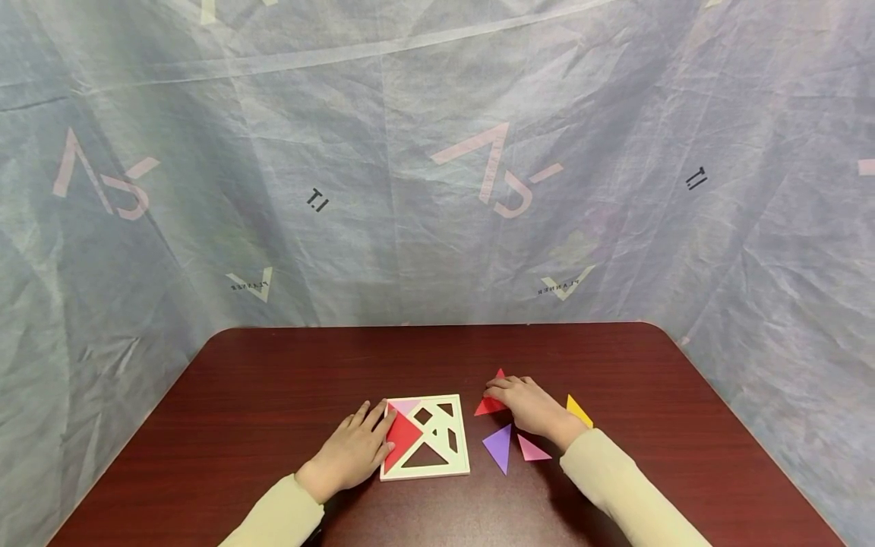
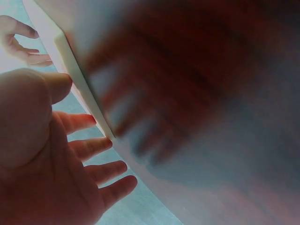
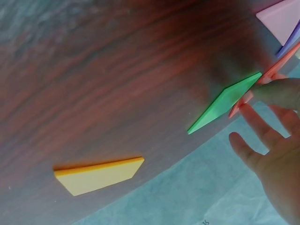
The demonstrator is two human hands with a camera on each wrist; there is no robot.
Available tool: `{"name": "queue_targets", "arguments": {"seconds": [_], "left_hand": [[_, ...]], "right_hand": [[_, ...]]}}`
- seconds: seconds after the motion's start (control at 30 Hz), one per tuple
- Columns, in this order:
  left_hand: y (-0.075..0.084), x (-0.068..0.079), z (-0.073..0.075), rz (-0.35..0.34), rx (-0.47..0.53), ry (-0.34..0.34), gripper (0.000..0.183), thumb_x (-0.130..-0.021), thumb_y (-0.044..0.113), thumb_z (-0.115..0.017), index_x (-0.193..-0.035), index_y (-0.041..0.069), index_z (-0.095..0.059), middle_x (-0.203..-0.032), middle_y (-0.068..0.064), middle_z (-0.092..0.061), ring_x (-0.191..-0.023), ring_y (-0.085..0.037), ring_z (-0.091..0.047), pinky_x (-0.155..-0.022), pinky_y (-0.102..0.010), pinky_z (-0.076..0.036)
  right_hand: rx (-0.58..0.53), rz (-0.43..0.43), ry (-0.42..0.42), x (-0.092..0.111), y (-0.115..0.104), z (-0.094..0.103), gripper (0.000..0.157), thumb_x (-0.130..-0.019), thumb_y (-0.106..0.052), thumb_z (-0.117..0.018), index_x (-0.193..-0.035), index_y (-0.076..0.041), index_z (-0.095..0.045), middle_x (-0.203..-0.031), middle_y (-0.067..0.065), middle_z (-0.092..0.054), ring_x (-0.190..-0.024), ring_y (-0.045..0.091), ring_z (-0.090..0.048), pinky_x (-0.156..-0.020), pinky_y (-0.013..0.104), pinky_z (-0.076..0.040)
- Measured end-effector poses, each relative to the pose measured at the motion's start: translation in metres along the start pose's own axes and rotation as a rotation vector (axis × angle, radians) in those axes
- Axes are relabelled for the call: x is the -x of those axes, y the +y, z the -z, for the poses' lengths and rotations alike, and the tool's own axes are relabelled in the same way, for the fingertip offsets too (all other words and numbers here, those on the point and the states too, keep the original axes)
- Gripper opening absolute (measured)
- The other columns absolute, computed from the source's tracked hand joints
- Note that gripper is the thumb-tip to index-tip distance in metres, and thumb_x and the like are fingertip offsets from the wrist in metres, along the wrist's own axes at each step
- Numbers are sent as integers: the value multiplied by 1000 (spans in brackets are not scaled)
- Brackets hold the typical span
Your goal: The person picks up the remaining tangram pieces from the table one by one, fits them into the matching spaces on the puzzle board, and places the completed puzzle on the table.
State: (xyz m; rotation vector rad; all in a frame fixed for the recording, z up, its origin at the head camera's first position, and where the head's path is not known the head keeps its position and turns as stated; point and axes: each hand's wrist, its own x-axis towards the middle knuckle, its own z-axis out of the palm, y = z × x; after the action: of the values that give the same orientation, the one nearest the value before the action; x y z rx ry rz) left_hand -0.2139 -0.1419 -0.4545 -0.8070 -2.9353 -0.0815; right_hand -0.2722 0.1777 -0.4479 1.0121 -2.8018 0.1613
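My left hand (image 1: pixel 352 450) lies with spread, fairly straight fingers along the left edge of a cream tangram board (image 1: pixel 425 476). In the board sit a large red triangle (image 1: pixel 403 434) and a pink piece (image 1: pixel 405 406); its other cutouts show dark table. The left wrist view has those fingertips by the board's pale edge (image 2: pixel 75 65). To the right of the board, my right hand (image 1: pixel 531 403) pinches a loose red triangle (image 1: pixel 488 407) between thumb and fingers, covering part of it. A green piece (image 3: pixel 225 103) lies beside those fingers; the head view hides it behind the hand.
Nearer me than the right hand lie a purple triangle (image 1: pixel 500 448) and a pink triangle (image 1: pixel 533 450). A yellow piece (image 1: pixel 579 410) is beyond the right wrist. The dark red table (image 1: pixel 273 380) ends at a hanging grey cloth (image 1: pixel 383 251).
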Motion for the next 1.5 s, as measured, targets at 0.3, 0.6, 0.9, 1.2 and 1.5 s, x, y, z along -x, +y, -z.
{"name": "queue_targets", "arguments": {"seconds": [0.3,0.6,0.9,1.2,1.5], "left_hand": [[1,0,0,0,6,-4,49,-94,32,-46,-133,3,-45,-140,-18,-40,-127,-42,-38,-98,-51,-36],[1,1,1,2,3,0,49,-94,32,-47,-133,3,-45,-139,-18,-41,-125,-43,-39,-97,-51,-37],[1,0,2,4,7,-7,49,-94,32,-46,-134,3,-44,-140,-18,-40,-126,-43,-39,-98,-51,-37],[1,-1,0,10,18,-4,50,-94,32,-46,-135,4,-43,-140,-18,-40,-126,-43,-39,-98,-51,-37],[2,1,2,14,27,-12,50,-94,32,-46,-135,3,-43,-140,-18,-39,-126,-43,-38,-98,-51,-36]], "right_hand": [[18,-20,26,-2,-1,1,43,-73,11,-61,-109,-14,-63,-120,10,-59,-109,30,-56,-89,50,-42],[130,-171,61,-3,-9,1,42,-80,-32,-69,-114,-7,-61,-105,12,-62,-95,30,-58,-80,47,-45],[124,-194,45,-3,-16,1,36,-80,-37,-67,-99,-7,-64,-90,11,-62,-84,29,-58,-74,45,-46],[28,-181,26,-8,-15,0,38,-79,-37,-69,-93,-2,-60,-79,8,-59,-76,28,-58,-77,46,-47],[-25,-143,-28,-8,-15,2,35,-81,-30,-68,-104,-4,-61,-106,12,-61,-99,31,-58,-92,52,-40]]}}
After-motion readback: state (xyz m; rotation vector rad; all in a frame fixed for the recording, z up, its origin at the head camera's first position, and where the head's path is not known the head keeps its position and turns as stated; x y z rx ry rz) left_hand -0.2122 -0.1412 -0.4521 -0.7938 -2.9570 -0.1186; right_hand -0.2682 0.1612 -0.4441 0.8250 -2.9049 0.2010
